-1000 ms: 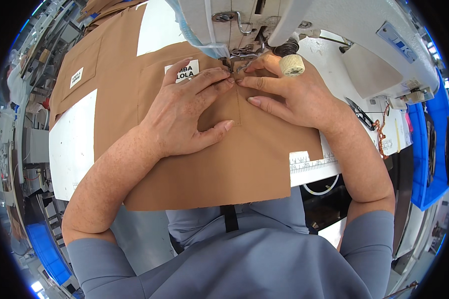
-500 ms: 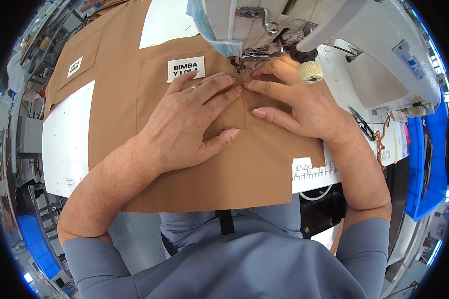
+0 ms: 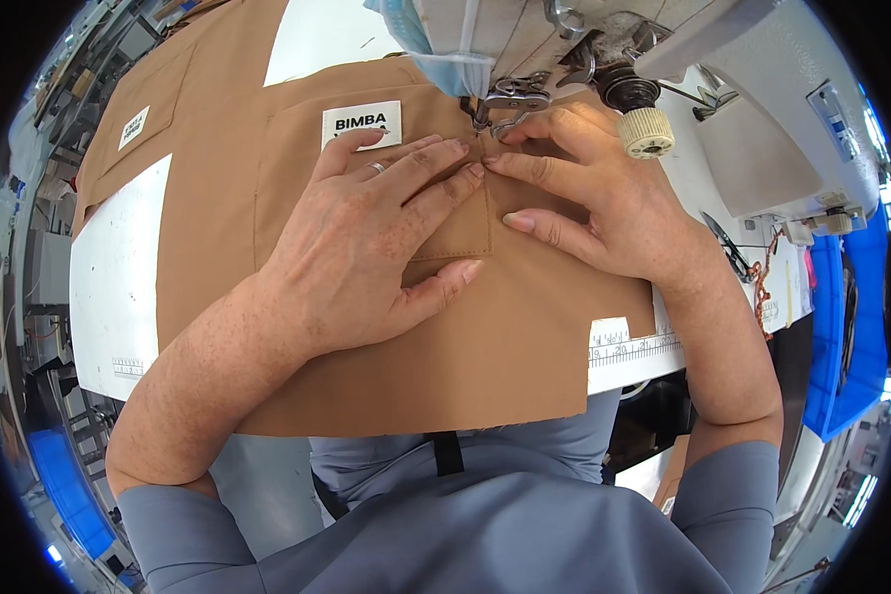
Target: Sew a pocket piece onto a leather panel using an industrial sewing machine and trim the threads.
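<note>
A brown fabric panel [image 3: 445, 376] lies across the white machine table, with a stitched patch pocket [image 3: 297, 188] on it. Near the pocket's top sits a white label [image 3: 361, 119] with dark print, its lower part covered by a finger. My left hand [image 3: 366, 238] rests flat on the pocket, fingers stretched out and a ring on one. On the other side of the pocket's right stitched edge, my right hand [image 3: 594, 198] presses the cloth with fingers spread. Just beyond both sets of fingertips, the sewing machine's presser foot [image 3: 480, 121] is at that edge.
The white sewing machine [image 3: 762, 148] stands over the upper right, a pale blue mask [image 3: 406, 40] hanging on it. Black scissors [image 3: 728, 247] lie beyond my right wrist. A printed ruler [image 3: 634, 348] runs along the table edge. Blue bins [image 3: 846, 327] stand at the right.
The whole view has shifted slightly. My left finger covers a little more of the label; both hands stay on the cloth beside the presser foot.
</note>
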Demonstrator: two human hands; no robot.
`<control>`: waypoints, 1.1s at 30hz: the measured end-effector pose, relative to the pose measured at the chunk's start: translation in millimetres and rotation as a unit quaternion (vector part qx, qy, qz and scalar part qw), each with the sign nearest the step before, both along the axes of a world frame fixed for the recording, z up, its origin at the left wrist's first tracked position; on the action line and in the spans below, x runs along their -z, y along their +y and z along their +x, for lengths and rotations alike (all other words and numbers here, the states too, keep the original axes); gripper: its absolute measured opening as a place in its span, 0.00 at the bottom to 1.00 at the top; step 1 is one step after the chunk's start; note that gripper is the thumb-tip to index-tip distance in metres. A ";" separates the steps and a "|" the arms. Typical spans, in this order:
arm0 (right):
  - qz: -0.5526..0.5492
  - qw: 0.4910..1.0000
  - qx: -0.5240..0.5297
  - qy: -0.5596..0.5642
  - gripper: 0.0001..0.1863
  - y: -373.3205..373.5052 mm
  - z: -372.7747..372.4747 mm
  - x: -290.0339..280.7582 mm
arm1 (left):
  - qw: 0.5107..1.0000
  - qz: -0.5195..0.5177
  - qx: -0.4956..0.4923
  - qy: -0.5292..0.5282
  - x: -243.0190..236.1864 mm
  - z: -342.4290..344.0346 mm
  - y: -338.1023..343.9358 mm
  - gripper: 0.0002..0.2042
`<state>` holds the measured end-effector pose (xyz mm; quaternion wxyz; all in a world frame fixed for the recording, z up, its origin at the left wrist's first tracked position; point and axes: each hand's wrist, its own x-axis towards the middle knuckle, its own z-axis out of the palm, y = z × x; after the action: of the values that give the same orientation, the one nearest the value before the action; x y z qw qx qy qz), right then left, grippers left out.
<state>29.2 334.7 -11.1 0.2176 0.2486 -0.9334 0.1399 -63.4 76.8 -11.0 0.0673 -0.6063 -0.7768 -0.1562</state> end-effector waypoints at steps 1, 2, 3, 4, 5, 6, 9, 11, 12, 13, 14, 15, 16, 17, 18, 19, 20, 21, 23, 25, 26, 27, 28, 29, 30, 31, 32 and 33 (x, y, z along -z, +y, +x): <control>0.003 1.000 0.005 -0.003 0.21 -0.5 0.3 -0.3 | 1.000 0.001 -0.001 0.002 -0.4 0.5 0.3 0.32; 0.003 1.000 0.013 -0.006 0.22 -1.0 0.8 -0.4 | 1.000 0.001 -0.002 0.004 -0.7 0.9 0.5 0.32; 0.006 1.000 0.011 -0.006 0.22 -1.5 1.2 -0.5 | 1.000 0.001 -0.002 0.003 -1.1 0.8 0.7 0.32; -0.003 1.000 0.016 -0.016 0.22 -2.0 1.5 -0.4 | 1.000 0.002 0.000 -0.002 -1.6 0.4 0.7 0.32; -0.012 0.999 0.020 -0.025 0.22 -2.4 1.2 -0.3 | 1.000 0.001 -0.002 -0.005 -2.3 -0.3 0.5 0.31; -0.012 0.999 0.020 -0.025 0.22 -2.7 0.9 -0.1 | 1.000 0.002 0.001 -0.007 -2.8 -0.7 0.3 0.31; -0.017 1.000 0.015 -0.021 0.22 -2.3 -0.1 0.5 | 1.000 -0.002 -0.004 -0.005 -3.7 -1.8 0.4 0.31; -0.017 1.000 0.010 -0.017 0.23 -1.8 -0.8 0.5 | 1.000 -0.011 -0.002 -0.007 -4.8 -2.6 0.4 0.32; -0.017 1.000 0.009 -0.017 0.23 -1.9 -1.0 0.8 | 1.000 -0.011 -0.003 -0.007 -5.4 -2.8 0.7 0.32; -0.017 1.000 0.013 -0.016 0.23 -2.3 -1.0 1.1 | 1.000 -0.012 -0.003 -0.004 -5.9 -3.0 1.0 0.32; -0.015 1.000 0.019 -0.015 0.23 -2.2 -0.8 1.2 | 1.000 -0.012 -0.002 -0.001 -6.4 -3.2 1.4 0.32; -0.016 1.000 0.018 -0.014 0.23 -2.1 -0.6 1.2 | 1.000 -0.012 -0.002 -0.001 -7.0 -3.5 1.6 0.32; -0.015 1.000 0.019 -0.019 0.23 -1.9 -0.4 1.1 | 1.000 -0.011 -0.001 -0.004 -7.7 -3.8 1.9 0.32; -0.014 0.999 0.020 -0.022 0.23 -1.7 -0.2 1.0 | 1.000 -0.010 0.000 -0.008 -8.4 -4.0 2.0 0.32; -0.014 0.999 0.020 -0.022 0.23 -1.5 0.1 0.9 | 1.000 -0.010 0.000 -0.007 -9.1 -4.1 2.1 0.32; -0.014 0.999 0.021 -0.024 0.23 -1.3 0.3 0.7 | 1.000 -0.014 0.000 -0.010 -9.7 -4.3 2.2 0.32; -0.013 0.999 0.022 -0.025 0.23 -1.3 0.4 0.7 | 1.000 -0.017 0.000 -0.013 -10.4 -4.6 2.2 0.32; -0.013 0.999 0.023 -0.025 0.23 -1.2 0.3 0.6 | 1.000 -0.017 0.001 -0.012 -11.0 -5.1 2.3 0.32; -0.020 0.999 0.024 -0.022 0.23 -1.6 0.1 0.8 | 1.000 -0.024 0.002 -0.016 -11.8 -5.9 2.5 0.32; -0.018 0.999 0.028 -0.024 0.24 -1.7 0.1 0.5 | 1.000 -0.025 0.008 -0.012 -12.6 -8.9 3.5 0.32; -0.016 0.999 0.031 -0.026 0.24 -1.7 0.0 0.3 | 1.000 -0.026 0.013 -0.008 -13.0 -9.9 3.4 0.32; -0.015 0.999 0.030 -0.025 0.24 -1.7 -0.1 0.0 | 1.000 -0.025 0.012 -0.007 -13.3 -10.2 3.2 0.32; -0.014 0.999 0.029 -0.026 0.23 -1.8 0.1 -0.2 | 1.000 -0.027 0.012 -0.003 -13.2 -9.9 3.2 0.32; -0.013 0.999 0.030 -0.027 0.23 -1.7 0.1 -0.5 | 1.000 -0.028 0.012 0.000 -13.1 -9.7 3.1 0.32; -0.011 0.999 0.028 -0.026 0.23 -1.4 -0.1 -0.7 | 1.000 -0.027 0.012 0.001 -13.2 -10.0 2.9 0.32; -0.007 1.000 0.020 -0.023 0.23 -1.0 -0.3 -0.9 | 0.999 -0.029 0.014 -0.003 -13.3 -10.2 2.6 0.33; -0.004 1.000 0.013 -0.019 0.23 -0.9 -0.4 -0.9 | 0.999 -0.027 0.016 -0.004 -13.2 -10.5 2.5 0.33; -0.004 1.000 0.013 -0.020 0.23 -0.8 -0.4 -0.9 | 0.999 -0.032 0.016 -0.008 -13.0 -11.1 2.9 0.33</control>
<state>28.8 334.0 -10.2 0.2015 0.2332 -0.9401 0.1455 -74.5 79.6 2.1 0.0397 -0.6190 -0.7723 -0.1373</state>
